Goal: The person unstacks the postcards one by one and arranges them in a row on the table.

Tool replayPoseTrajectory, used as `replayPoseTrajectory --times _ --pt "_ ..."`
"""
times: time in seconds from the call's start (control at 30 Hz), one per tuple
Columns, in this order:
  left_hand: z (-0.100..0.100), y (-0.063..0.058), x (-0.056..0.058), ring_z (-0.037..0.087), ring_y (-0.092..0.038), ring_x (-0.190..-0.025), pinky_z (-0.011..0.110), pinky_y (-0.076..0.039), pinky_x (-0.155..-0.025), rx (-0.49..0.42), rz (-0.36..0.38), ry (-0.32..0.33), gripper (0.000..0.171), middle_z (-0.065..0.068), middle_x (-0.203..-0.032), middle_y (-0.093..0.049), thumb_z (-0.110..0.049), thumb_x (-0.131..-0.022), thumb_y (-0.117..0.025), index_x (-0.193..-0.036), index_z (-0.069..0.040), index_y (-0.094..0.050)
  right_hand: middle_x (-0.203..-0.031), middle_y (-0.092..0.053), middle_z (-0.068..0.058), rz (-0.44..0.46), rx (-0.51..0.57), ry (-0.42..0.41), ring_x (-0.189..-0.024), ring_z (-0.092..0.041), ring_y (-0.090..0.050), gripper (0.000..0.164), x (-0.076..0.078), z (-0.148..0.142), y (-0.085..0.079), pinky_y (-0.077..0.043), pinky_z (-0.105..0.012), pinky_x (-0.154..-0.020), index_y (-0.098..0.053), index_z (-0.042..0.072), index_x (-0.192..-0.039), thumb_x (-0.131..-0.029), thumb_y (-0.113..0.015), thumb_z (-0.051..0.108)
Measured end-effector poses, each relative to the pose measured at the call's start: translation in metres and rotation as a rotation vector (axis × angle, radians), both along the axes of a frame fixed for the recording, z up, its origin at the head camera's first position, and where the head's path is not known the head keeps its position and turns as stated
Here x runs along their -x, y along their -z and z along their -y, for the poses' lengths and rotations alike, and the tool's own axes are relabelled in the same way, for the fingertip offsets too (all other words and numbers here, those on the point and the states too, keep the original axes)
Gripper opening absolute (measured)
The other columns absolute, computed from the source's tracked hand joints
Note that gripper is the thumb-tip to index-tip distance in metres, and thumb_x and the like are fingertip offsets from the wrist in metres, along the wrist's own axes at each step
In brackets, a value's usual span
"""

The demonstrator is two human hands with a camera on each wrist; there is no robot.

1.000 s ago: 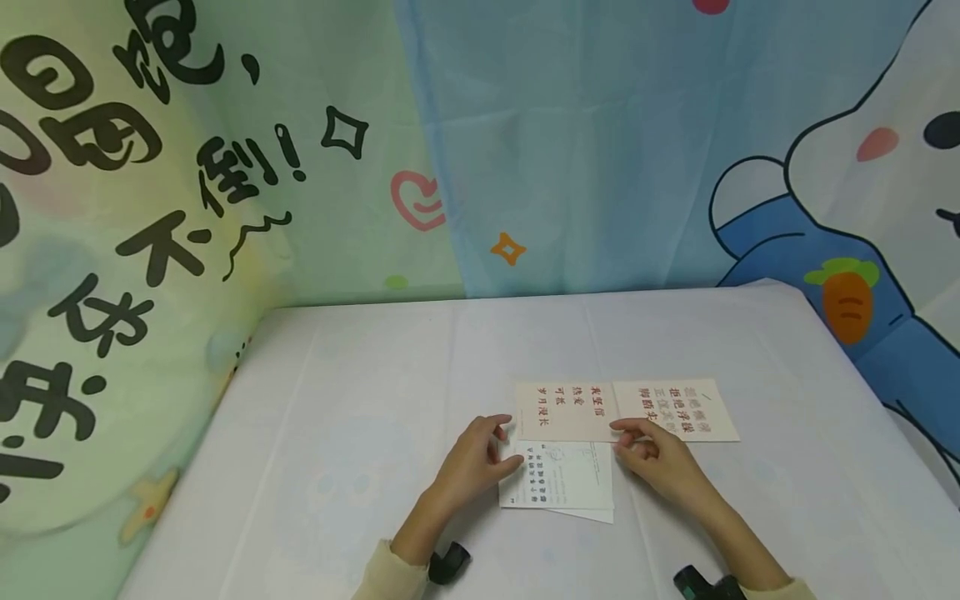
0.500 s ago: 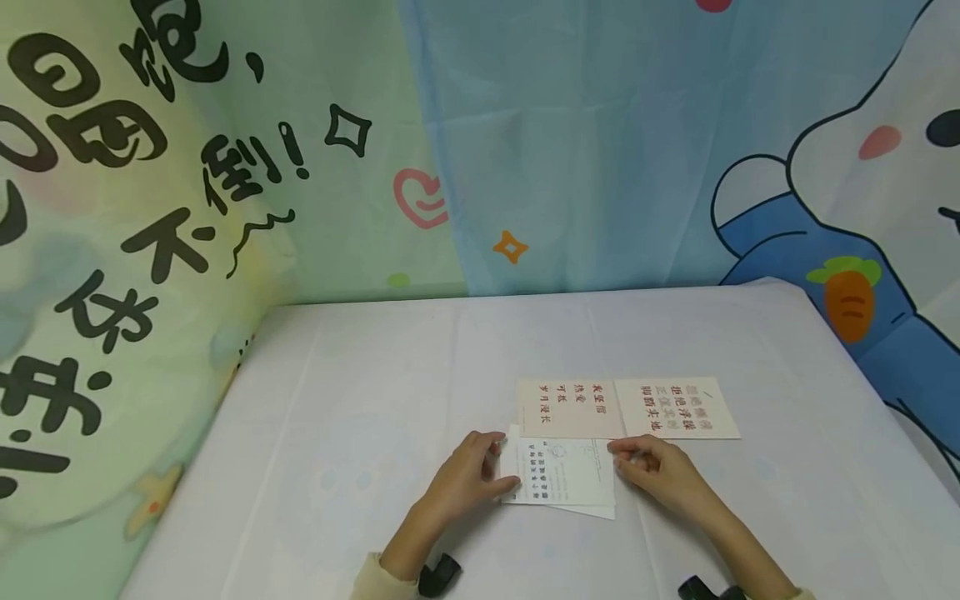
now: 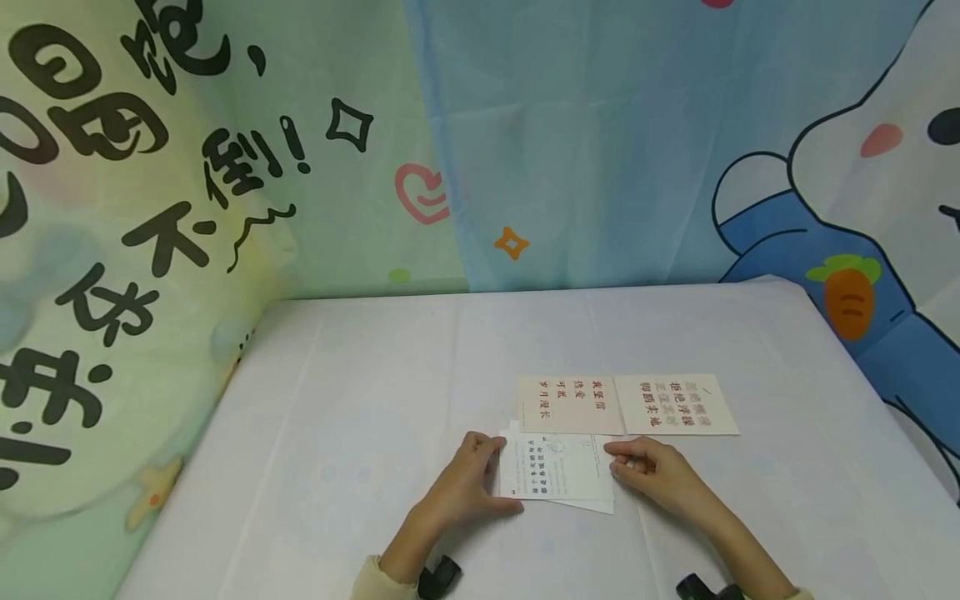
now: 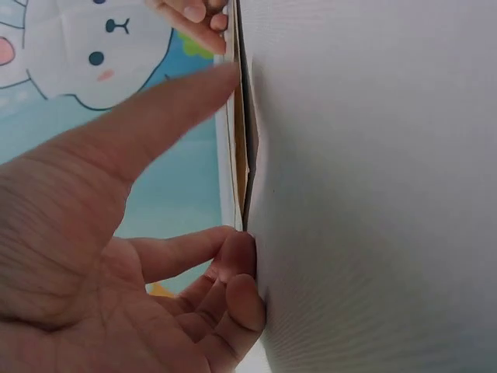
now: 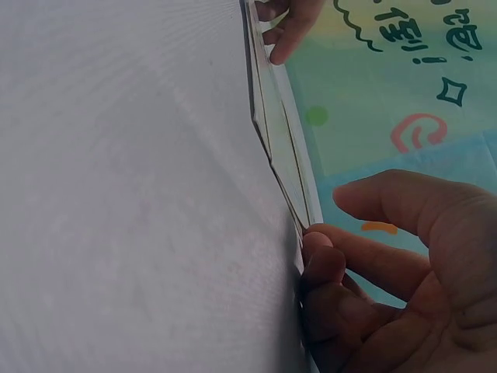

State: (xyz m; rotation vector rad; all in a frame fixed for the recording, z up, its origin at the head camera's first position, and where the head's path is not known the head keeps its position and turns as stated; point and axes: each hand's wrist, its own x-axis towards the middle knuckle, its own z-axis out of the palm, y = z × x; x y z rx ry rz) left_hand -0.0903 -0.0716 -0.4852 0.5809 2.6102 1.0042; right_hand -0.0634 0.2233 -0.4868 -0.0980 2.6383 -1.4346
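Observation:
A white printed card [image 3: 566,479] lies on the white-covered table, with a second white sheet [image 3: 592,506] partly sticking out below it. My left hand [image 3: 459,487] stands at its left side, the thumb near the lower corner and the index finger near the upper one. In the left wrist view the thumb [image 4: 171,109] and fingertips meet the thin card edges [image 4: 242,148]. My right hand [image 3: 663,473] rests at the card's right edge. In the right wrist view its fingertips touch the layered card edges [image 5: 287,159], while the thumb [image 5: 380,194] stays apart.
Two cream cards with red lettering, a left one [image 3: 570,421] and a right one [image 3: 678,421], lie side by side just beyond the white card. A printed cloth backdrop [image 3: 600,167] rises behind the table [image 3: 360,367].
My right fingers have shifted from the cream card's lower edge down to the white card's right side. My left thumb has slid down toward the lower corner, and the index finger has lowered.

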Motion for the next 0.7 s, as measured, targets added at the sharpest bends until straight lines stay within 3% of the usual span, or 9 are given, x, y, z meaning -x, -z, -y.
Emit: replayPoseTrajectory --times 0.17,0.7 --pt "0.0008 0.0021 -0.0006 0.012 -0.045 -0.091 0.023 -0.043 -0.077 -0.003 -0.005 0.009 0.086 0.007 -0.114 -0.042 -0.023 -0.069 -0.089 -0.138 0.003 -0.046 -0.087 -0.060 -0.001 0.001 -0.001 -0.003 -0.067 -0.005 -0.044 0.028 -0.0018 0.0010 -0.0007 -0.038 -0.020 -0.058 -0.069 -0.004 -0.112 -0.088 -0.070 0.010" --pt "0.0016 0.0019 -0.0017 0.011 -0.045 -0.092 0.023 -0.042 -0.079 -0.008 -0.034 0.024 0.073 0.004 -0.110 -0.047 -0.018 -0.071 -0.088 -0.133 -0.001 -0.053 -0.089 -0.059 -0.002 0.015 0.020 -0.024 -0.068 -0.006 -0.044 0.032 -0.0025 0.0016 0.0000 -0.038 -0.020 -0.058 -0.067 -0.006 -0.116 -0.089 -0.069 0.012"
